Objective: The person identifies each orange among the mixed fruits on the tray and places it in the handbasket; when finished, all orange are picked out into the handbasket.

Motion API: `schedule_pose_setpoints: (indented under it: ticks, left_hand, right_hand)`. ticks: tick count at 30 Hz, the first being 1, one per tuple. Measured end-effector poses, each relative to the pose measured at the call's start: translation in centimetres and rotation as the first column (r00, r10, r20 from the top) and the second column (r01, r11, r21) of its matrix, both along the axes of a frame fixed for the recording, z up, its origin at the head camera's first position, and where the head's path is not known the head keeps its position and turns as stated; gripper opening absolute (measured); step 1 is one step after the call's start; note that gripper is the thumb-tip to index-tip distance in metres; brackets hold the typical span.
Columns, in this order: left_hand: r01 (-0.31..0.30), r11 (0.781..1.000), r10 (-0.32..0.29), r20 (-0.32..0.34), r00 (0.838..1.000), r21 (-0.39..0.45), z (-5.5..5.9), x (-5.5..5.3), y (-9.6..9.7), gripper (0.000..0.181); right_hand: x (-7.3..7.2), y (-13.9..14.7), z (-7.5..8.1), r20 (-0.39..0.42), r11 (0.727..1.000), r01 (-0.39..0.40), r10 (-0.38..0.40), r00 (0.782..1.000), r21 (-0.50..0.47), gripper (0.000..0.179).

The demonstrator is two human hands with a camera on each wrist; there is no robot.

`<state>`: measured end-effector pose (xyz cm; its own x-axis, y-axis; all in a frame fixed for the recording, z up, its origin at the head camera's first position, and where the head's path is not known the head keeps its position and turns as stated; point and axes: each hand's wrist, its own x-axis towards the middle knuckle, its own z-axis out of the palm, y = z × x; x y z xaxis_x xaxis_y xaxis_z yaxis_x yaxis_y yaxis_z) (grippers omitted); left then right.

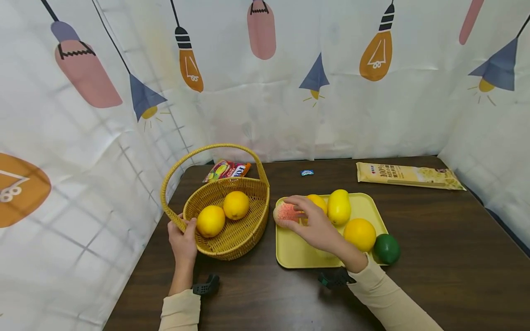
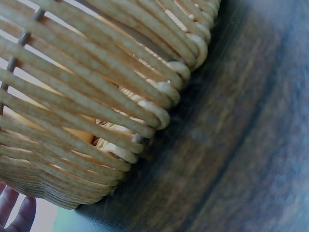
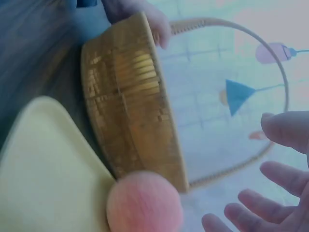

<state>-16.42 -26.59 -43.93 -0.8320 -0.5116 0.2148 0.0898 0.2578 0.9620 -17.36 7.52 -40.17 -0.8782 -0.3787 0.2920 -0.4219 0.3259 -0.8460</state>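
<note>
My left hand (image 1: 183, 240) grips the left rim of a yellow woven basket (image 1: 236, 249) where the tall handle joins it. Two yellow-orange fruits, one nearer (image 1: 210, 221) and one farther (image 1: 236, 205), lie inside. Over the left end of a yellow tray (image 1: 300, 256), my right hand (image 1: 316, 226) hovers by a pink peach (image 1: 286, 213). Its fingers are spread and loosely bent, and in the right wrist view they stand apart from the peach (image 3: 145, 203). The left wrist view shows the basket's woven side (image 2: 82, 101) close up, with fingertips (image 2: 21, 217) at its lower left.
Also on the tray are a yellow pear-shaped fruit (image 1: 339, 207), an orange (image 1: 360, 234) and another orange fruit (image 1: 318, 202) partly hidden. A green fruit (image 1: 387, 248) sits at its right corner. Behind are a red snack bag (image 1: 227, 170), a small blue packet (image 1: 307, 173) and a long yellow package (image 1: 407, 176).
</note>
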Motion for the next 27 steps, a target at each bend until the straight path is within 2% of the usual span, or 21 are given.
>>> schedule_pose_setpoints:
  ticks: [5,8,15,22,27]
  left_hand:
    - [-0.02,1.0,0.02,0.001,1.0,-0.002,-2.0,-1.0,-1.0,0.027]
    - [-0.024,1.0,0.024,-0.009,1.0,-0.008,-2.7,-1.4,-1.3,0.027]
    - [-0.004,1.0,0.003,-0.019,1.0,-0.012,0.8,0.4,0.5,0.025]
    - [0.004,1.0,-0.005,-0.018,1.0,-0.008,0.8,0.4,0.5,0.029]
    - [-0.002,1.0,0.002,-0.02,1.0,-0.001,0.8,0.5,0.6,0.023]
  right_hand:
    - [0.3,2.8,0.3,-0.039,0.998,0.043,-0.041,0.998,0.043,0.048]
    - [0.6,4.6,0.4,-0.061,0.996,0.064,-0.06,0.996,0.064,0.048]
    - [1.0,8.4,-0.7,-0.124,0.988,0.12,-0.108,0.986,0.099,0.042]
    - [1.4,12.0,-1.8,-0.129,0.966,0.223,-0.207,0.97,0.133,0.038]
    - [1.6,13.6,-2.1,-0.105,0.962,0.233,-0.219,0.97,0.144,0.039]
